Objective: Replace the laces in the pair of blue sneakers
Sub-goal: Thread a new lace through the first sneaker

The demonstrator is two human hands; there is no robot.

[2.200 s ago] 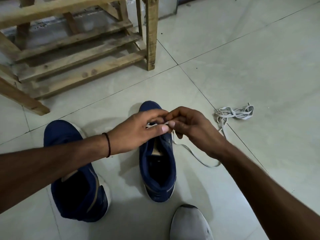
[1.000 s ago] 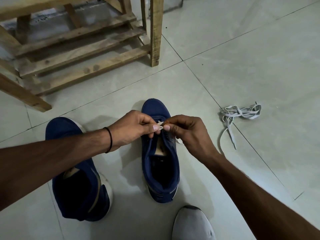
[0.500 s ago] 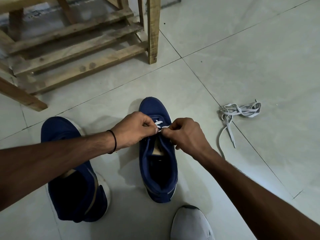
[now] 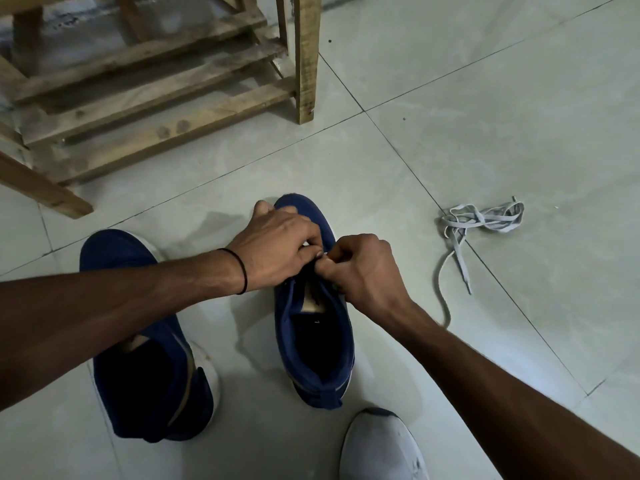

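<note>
Two blue sneakers stand on the tiled floor. The right sneaker [image 4: 313, 341] is in the middle, toe pointing away. Over its front eyelets my left hand [image 4: 280, 251] and my right hand [image 4: 363, 271] meet with fingers curled, pinching a white lace that shows only as a small bit between the fingertips. The left sneaker [image 4: 145, 375] lies partly under my left forearm. A loose grey-white lace [image 4: 485, 220] is bunched on the floor to the right, one end trailing toward my right forearm.
A wooden slatted rack [image 4: 156, 98] stands at the back left, its leg [image 4: 306, 57] close behind the sneakers. A grey-white shoe toe [image 4: 381, 448] pokes in at the bottom edge. Bare tiles spread to the right.
Both hands have dropped lower onto the sneaker's front. The lace between my fingers is now almost hidden. The lace that trailed beside the sneaker earlier is no longer seen there.
</note>
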